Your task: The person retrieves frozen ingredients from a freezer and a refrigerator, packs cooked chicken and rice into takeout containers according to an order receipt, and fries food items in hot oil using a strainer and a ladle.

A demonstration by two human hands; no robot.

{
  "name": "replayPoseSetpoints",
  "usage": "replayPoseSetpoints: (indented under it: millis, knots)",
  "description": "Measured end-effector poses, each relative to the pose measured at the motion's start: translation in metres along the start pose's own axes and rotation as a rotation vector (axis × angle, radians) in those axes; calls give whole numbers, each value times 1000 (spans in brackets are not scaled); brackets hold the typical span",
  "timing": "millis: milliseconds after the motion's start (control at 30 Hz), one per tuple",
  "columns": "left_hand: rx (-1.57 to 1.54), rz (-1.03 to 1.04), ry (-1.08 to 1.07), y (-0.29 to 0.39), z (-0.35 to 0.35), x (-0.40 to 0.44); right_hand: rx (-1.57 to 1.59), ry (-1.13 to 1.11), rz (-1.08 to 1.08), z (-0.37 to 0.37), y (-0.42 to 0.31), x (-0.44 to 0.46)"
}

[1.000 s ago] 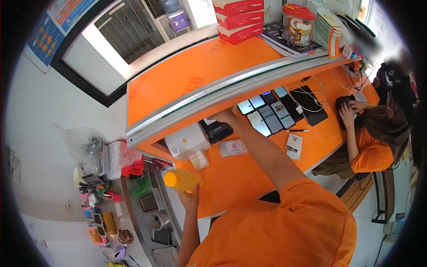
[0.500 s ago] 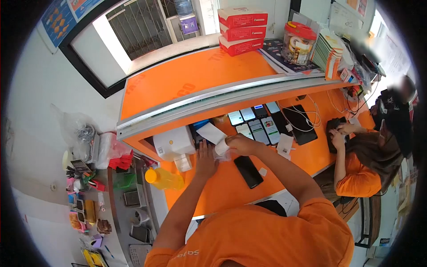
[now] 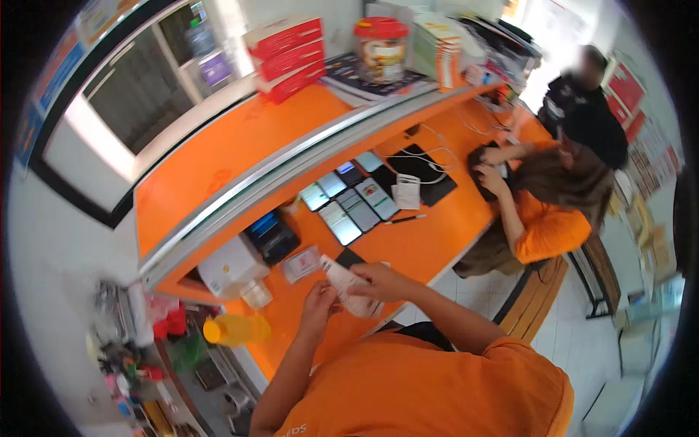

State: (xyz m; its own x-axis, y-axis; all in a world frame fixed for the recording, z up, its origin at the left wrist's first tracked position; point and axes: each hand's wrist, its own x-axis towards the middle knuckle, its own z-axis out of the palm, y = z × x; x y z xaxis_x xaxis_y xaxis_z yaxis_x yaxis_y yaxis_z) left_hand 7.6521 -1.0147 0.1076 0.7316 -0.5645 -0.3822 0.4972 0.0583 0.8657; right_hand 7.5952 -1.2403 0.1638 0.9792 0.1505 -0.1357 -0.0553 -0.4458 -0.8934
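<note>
A long white printed paper slip [image 3: 354, 297], like a receipt, is held in front of my body above the counter. My right hand [image 3: 381, 282] grips it from the right side. My left hand [image 3: 318, 306] has its fingers pinched at the slip's left edge. Partly hidden behind the slip lies a black phone [image 3: 351, 258]. Left of it on the counter is a small clear plastic packet [image 3: 302, 264]. A black receipt printer [image 3: 272, 239] stands farther back, beside a white box-shaped device [image 3: 231, 266].
Several lit phones [image 3: 357, 207] lie in rows, with a pen [image 3: 405, 218] near them. A yellow bottle [image 3: 239, 330] stands at left. Red boxes [image 3: 287, 62] and a lidded jar [image 3: 381, 54] sit on the upper shelf [image 3: 218, 156]. A co-worker [image 3: 546, 218] sits at right.
The paper slip has come away from the printer area and nearer my body. Both hands have moved back with it. The view has turned to the right.
</note>
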Motion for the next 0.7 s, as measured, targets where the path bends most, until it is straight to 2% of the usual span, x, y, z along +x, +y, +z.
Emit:
replayPoseSetpoints:
  millis: [133,233,267,333,433,467,533,567,600,633,667,700]
  knots:
    - [-301,262,214,2,3,5,366,68,116,54,3,-15]
    - [-368,250,407,19,-7,-1,419,19,-10,81,-5,-49]
    - [-348,247,416,25,-5,-7,469,51,83,97,5,-59]
    - [-152,367,329,7,-19,-4,575,110,265,124,41,-75]
    - [86,569,231,-47,-44,20,539,182,470,137,53,-96]
    - [159,633,203,-66,-53,22,369,274,466,146,63,-102]
    - [888,778,334,-84,-64,14,229,246,545,172,120,-106]
    - [1081,827,353,-86,-63,9,159,229,580,183,137,-111]
    - [1269,883,383,-87,-61,5,130,281,589,190,135,-118]
    - [1278,930,386,-82,-53,-4,102,332,596,194,133,-122]
    - [1294,972,389,-78,-50,-9,54,350,504,201,148,-127]
    - [1268,1013,202,-89,-57,1,12,362,413,212,164,-134]
